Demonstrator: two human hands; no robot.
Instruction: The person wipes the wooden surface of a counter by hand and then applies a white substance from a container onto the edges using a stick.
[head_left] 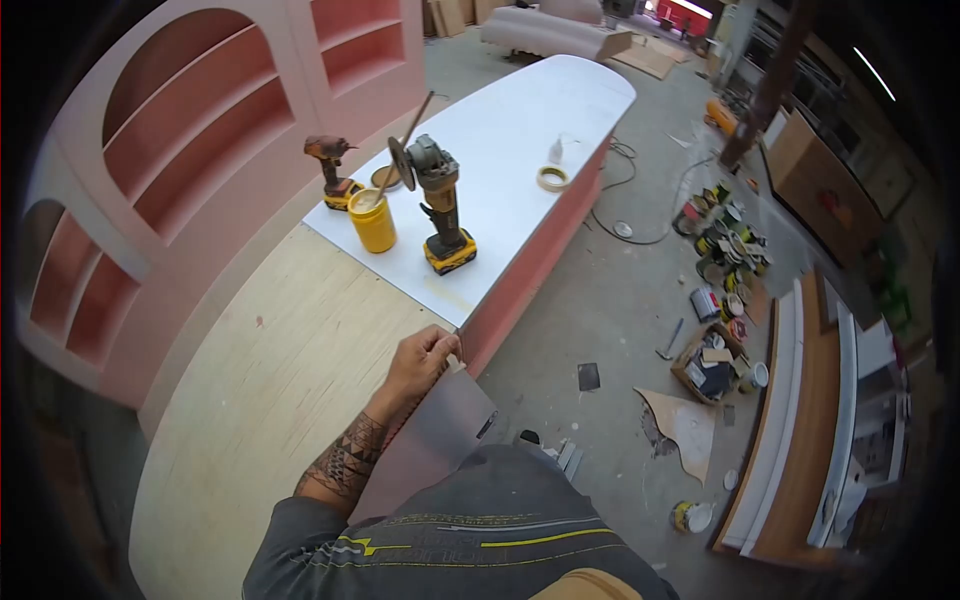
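My left hand (422, 362) is closed at the side edge of the long counter, near the front corner of its white top sheet (520, 120). A small pale piece shows by the fingertips, too little to name. Bare plywood (270, 320) covers the near part of the counter, left of this hand. Ahead on the white sheet stands an angle grinder (440, 195) on its battery. Beside it are a yellow tub (374, 228) with a stick (412, 135) in it and a cordless driver (335, 172). My right hand is out of view.
A tape roll (553, 179) and a small bottle (556, 152) lie farther along the counter. Pink arched shelves (190, 110) stand left. Paint cans (705, 303), a cardboard box (690, 372), a hammer (672, 340) and a cable (640, 242) occupy the floor at right.
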